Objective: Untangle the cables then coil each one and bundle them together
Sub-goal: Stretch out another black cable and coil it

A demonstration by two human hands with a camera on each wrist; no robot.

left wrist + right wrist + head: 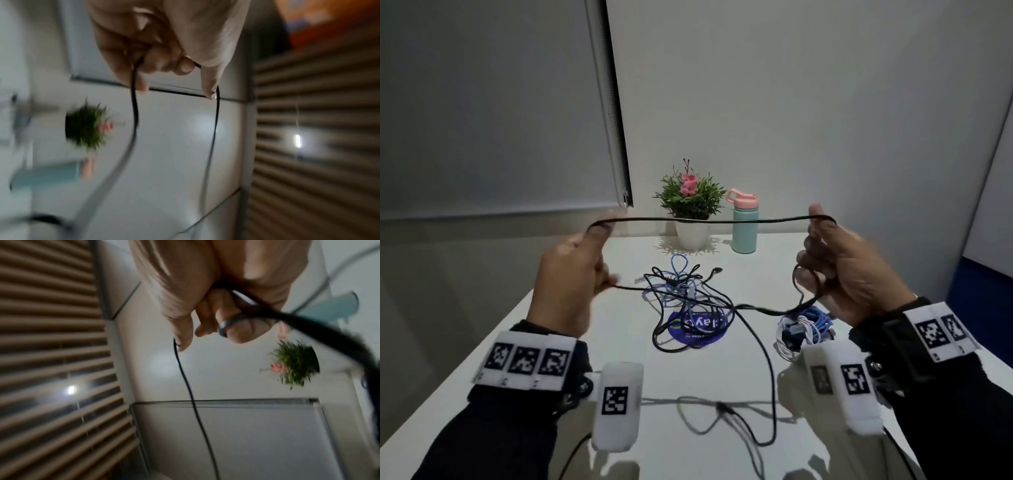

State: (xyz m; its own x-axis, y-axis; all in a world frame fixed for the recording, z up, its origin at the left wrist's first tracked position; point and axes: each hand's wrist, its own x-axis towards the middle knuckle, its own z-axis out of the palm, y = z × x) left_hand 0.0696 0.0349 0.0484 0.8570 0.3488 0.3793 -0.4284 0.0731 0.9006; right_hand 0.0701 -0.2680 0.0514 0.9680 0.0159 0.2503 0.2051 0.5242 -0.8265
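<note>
Thin glossy black cable (722, 221) stretched taut, pinched in raised left hand (575, 274), gripped by curled right hand (849, 270).

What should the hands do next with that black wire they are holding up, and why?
Probably bring the left hand over to the right hand, laying another loop there. The black cable is stretched between both hands above the table, the right hand already grips loops of it, and a long tail still hangs down onto the table.
</note>
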